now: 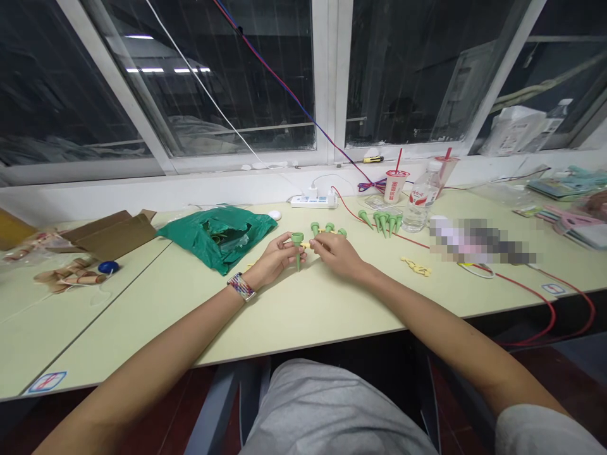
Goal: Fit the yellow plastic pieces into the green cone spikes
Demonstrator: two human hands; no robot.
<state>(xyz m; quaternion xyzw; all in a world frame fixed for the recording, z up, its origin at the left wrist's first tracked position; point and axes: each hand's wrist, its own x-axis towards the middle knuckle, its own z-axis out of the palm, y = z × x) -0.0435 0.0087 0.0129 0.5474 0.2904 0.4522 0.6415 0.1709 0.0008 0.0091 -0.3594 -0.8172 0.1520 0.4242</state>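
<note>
My left hand [271, 264], with a woven band on its wrist, grips a green plastic watering spike [298, 239] upright, its tapered tip pointing down. From the spike's side, just below its cup-shaped top, a small yellow part [306, 245] sticks out. The fingertips of my right hand [339, 254] are pinched together at the outer end of that yellow part. Just behind my right hand lie more green spikes [329, 227], some with yellow bits, partly hidden. Further right is a group of green spikes [387, 222]. Small yellow pieces [416, 266] lie in a cluster nearer the edge.
A torn green plastic bag [237, 237] lies left of my hands, beside an open cardboard box [114, 234] and a wooden toy with a blue ball [109, 267]. Behind stand a power strip [310, 201], a cup [395, 187] and a water bottle [420, 199]. A red cable [516, 282] crosses the right side.
</note>
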